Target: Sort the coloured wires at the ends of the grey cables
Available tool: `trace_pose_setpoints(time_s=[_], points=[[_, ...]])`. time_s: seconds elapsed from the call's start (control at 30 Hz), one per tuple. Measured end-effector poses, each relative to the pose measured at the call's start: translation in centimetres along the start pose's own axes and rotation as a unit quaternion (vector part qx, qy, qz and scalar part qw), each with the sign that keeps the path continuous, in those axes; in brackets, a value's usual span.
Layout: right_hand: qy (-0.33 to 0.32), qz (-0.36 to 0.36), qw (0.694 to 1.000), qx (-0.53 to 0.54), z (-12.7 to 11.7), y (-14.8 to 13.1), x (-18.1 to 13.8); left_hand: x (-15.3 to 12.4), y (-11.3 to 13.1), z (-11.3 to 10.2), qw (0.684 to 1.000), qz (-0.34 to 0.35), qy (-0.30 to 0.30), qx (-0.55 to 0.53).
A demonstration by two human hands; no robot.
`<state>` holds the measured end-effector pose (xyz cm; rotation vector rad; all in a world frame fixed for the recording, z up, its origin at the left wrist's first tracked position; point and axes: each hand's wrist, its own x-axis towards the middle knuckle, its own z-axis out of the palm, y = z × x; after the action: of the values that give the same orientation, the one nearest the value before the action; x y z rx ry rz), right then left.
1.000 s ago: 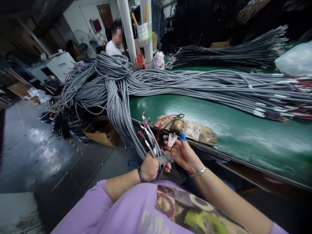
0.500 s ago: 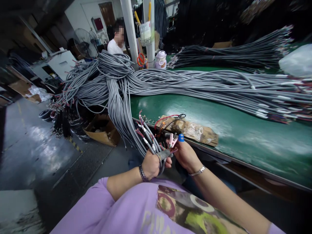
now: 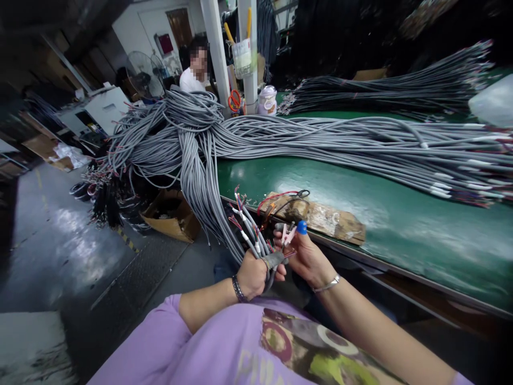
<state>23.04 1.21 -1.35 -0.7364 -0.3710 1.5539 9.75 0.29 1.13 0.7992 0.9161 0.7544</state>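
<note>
Farthest left on the floor, an open cardboard box (image 3: pixel 174 222) sits below a big heap of grey cables (image 3: pixel 196 115) slung over the end of the green surface (image 3: pixel 404 230). Behind the heap I see a standing fan (image 3: pixel 140 75), and a co-worker in a white top (image 3: pixel 191 80) near the pale posts. One thick hank drops from the heap toward the person in purple, whose left hand (image 3: pixel 253 272) is closed tight around several cable ends (image 3: pixel 245 224), white-sleeved, with thin coloured wires fanning out; they're held just off the surface's front edge. A grey wrap (image 3: pixel 274 260) covers the left thumb. Just beside it, the right hand (image 3: pixel 309 262), a blue cover (image 3: pixel 302 228) on its thumb, pinches a small pink clip (image 3: pixel 288 234) over the wires; whether the clip touches them I can't tell. Right of that lies a worn wooden board (image 3: pixel 340 224) along the edge. Farther back, dark cables (image 3: pixel 380 91) stretch toward a translucent plastic bag (image 3: pixel 495 101) at far right.
</note>
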Motion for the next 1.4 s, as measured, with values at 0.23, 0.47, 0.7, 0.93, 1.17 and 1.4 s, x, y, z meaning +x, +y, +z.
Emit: trace_pose_setpoints(time_s=[0.23, 0.47, 0.7, 0.93, 1.17, 1.4], points=[[-0.085, 0.095, 0.987, -0.095, -0.8, -1.5, -2.1, -0.6, -0.6, -1.0, 0.999, 0.023, -0.017, 0.029], [-0.101, 0.028, 0.946, -0.306, -0.6, -2.7, -3.7, -0.8, -0.8, -1.4, 0.991, 0.034, -0.054, 0.116], [-0.123, 0.005, 0.895, -0.430, 0.9, -2.8, -4.6, -0.6, -0.3, -1.7, 0.972, -0.062, -0.124, 0.191], [-0.009, -0.016, 0.937, -0.349, -1.8, -1.5, -5.1, -0.3, -0.3, -1.6, 0.996, -0.011, -0.027, 0.085], [0.039, -0.068, 0.947, -0.311, 0.2, 0.0, -6.0, 0.0, -0.8, -1.4, 0.996, -0.004, -0.040, 0.082], [-0.053, -0.006, 0.959, -0.280, 1.8, -0.3, -5.2, -0.3, -1.1, -2.2, 0.991, 0.002, -0.086, 0.101]])
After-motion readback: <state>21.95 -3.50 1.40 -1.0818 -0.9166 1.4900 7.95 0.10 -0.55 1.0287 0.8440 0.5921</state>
